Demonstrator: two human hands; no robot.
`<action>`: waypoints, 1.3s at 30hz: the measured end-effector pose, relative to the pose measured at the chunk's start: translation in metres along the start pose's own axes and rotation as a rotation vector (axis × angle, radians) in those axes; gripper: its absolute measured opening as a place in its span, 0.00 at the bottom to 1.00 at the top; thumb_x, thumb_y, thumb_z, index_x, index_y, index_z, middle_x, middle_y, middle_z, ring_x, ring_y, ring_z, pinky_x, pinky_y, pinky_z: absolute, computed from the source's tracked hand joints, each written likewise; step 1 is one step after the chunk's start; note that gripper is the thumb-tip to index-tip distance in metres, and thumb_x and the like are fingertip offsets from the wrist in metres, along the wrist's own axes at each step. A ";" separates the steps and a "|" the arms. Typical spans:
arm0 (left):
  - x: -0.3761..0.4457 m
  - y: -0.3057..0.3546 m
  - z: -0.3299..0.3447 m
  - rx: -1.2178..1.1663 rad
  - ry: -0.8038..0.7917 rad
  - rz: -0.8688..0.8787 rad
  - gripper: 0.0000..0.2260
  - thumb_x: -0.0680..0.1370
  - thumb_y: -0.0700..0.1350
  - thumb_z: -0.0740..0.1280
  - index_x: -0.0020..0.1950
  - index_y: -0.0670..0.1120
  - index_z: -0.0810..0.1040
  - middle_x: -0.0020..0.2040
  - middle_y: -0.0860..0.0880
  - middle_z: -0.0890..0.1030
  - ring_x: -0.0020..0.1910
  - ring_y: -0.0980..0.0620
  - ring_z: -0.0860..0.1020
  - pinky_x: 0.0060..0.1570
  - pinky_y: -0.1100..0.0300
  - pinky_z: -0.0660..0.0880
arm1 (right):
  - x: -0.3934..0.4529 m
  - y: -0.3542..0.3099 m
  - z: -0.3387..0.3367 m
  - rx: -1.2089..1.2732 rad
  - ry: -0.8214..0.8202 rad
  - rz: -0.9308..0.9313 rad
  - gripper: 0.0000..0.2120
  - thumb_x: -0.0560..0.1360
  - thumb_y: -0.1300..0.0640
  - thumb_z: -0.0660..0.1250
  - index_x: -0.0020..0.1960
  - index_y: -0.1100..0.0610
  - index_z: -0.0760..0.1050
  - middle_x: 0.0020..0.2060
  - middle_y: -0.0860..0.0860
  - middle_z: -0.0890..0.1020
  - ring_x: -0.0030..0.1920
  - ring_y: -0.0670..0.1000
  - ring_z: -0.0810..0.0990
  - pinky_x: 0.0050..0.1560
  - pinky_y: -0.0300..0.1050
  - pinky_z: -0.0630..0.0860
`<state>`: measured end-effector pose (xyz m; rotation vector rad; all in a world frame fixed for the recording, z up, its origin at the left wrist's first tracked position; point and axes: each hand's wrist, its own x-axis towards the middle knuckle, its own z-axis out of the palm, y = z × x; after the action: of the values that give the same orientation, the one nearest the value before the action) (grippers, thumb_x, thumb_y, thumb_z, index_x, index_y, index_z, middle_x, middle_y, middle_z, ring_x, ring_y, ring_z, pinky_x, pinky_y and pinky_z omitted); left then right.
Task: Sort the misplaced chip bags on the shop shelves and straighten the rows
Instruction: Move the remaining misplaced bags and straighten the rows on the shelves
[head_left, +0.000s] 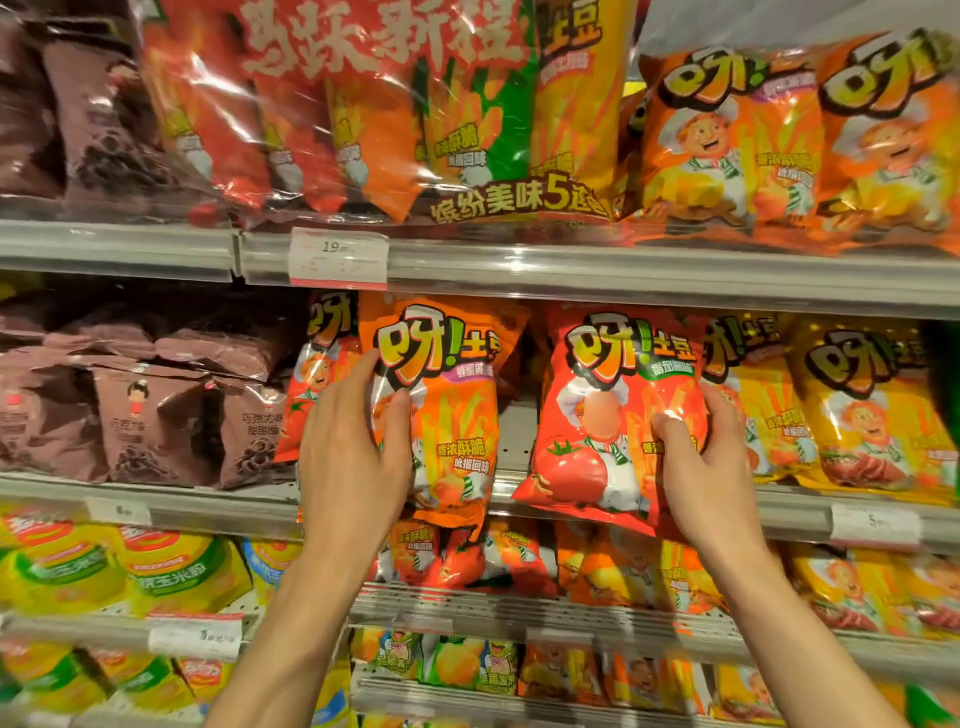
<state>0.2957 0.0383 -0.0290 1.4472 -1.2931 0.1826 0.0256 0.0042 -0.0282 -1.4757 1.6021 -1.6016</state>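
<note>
An orange chip bag (447, 410) and a red chip bag (602, 421) are standing side by side at the front of the middle shelf (675, 512), just under the white price tag (338, 258). The left hand (353, 447) is gripping the orange bag's left edge; the right hand (711, 457) is gripping the red bag's right edge. Yellow bags (862, 410) are sitting right of the red bag, brown bags (156, 421) left of the orange one.
</note>
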 end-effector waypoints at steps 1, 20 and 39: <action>0.000 -0.003 -0.005 0.006 0.007 -0.004 0.20 0.82 0.48 0.66 0.74 0.47 0.71 0.68 0.47 0.77 0.67 0.48 0.73 0.62 0.58 0.67 | -0.001 -0.003 0.003 0.003 -0.004 -0.008 0.26 0.81 0.53 0.63 0.78 0.51 0.61 0.60 0.42 0.70 0.59 0.44 0.69 0.57 0.39 0.62; -0.003 -0.035 -0.049 0.039 0.124 -0.074 0.21 0.82 0.47 0.65 0.74 0.45 0.70 0.64 0.46 0.77 0.64 0.49 0.73 0.61 0.56 0.68 | 0.011 -0.018 0.135 -0.151 -0.129 -0.173 0.33 0.83 0.48 0.57 0.81 0.59 0.47 0.80 0.58 0.57 0.79 0.56 0.56 0.75 0.48 0.55; -0.006 -0.039 -0.039 0.000 0.090 -0.128 0.21 0.82 0.49 0.66 0.74 0.48 0.69 0.67 0.46 0.75 0.67 0.48 0.72 0.63 0.48 0.71 | 0.012 -0.009 0.153 -0.683 -0.166 -0.688 0.28 0.84 0.44 0.51 0.78 0.60 0.60 0.73 0.66 0.65 0.74 0.66 0.63 0.75 0.60 0.60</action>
<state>0.3433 0.0631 -0.0424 1.4994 -1.1245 0.1602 0.1575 -0.0708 -0.0517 -2.6660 1.7353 -1.1969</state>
